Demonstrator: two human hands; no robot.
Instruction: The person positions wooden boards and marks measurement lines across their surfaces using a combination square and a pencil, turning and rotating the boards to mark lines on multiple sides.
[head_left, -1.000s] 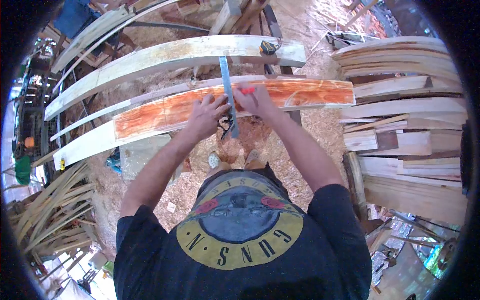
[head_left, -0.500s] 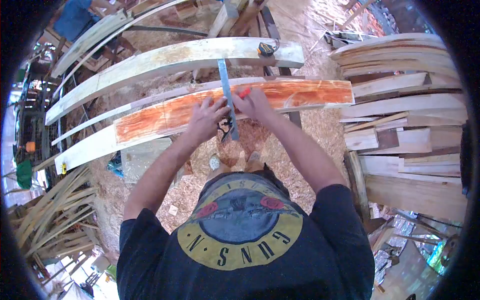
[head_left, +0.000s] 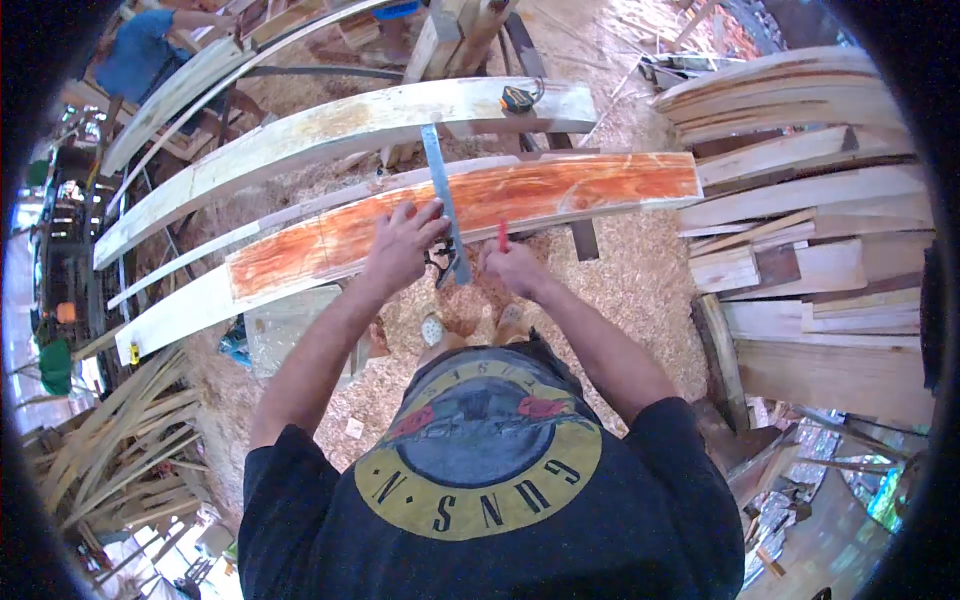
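Orange-faced beam (head_left: 350,232): lies curved side to side in front of the person, painted face up, its broad face open to work from the near side. Ruler (head_left: 443,195): lies crosswise over it, lower end overhanging the near edge, upper end reaching the far beam (head_left: 330,118); the overhang presumably lets it span the full face.

Left hand (head_left: 402,245): fingers spread on the face, tips at the ruler's left edge, not clenched; probably steadying it against slip. Dark tool (head_left: 441,262) beside the thumb; its kind, and whether the hand touches it, cannot be told.

Right hand (head_left: 513,267): closed round a red marker (head_left: 503,236), just off the near edge, right of the ruler. Marker points away from the person, a hold that likely favours control.

Tape measure (head_left: 517,99) sits on the far beam, apart from both hands.
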